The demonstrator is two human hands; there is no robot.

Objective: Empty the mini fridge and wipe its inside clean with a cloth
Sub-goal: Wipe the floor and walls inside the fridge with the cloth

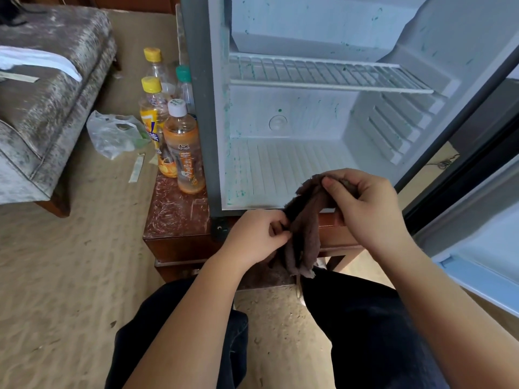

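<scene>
The mini fridge (295, 164) stands open in front of me, its white inside bare and flecked with green smears. A wire shelf (323, 74) crosses it halfway up. A brown cloth (304, 228) hangs crumpled in front of the fridge's lower edge. My left hand (255, 234) pinches one side of the cloth low down. My right hand (368, 203) pinches its upper end just outside the fridge floor.
Several drink bottles (182, 147) stand on the wooden cabinet top (174, 211) left of the fridge. The fridge door (483, 220) hangs open at right. A grey sofa (42, 108) and a plastic bag (115, 133) lie at left on the carpet.
</scene>
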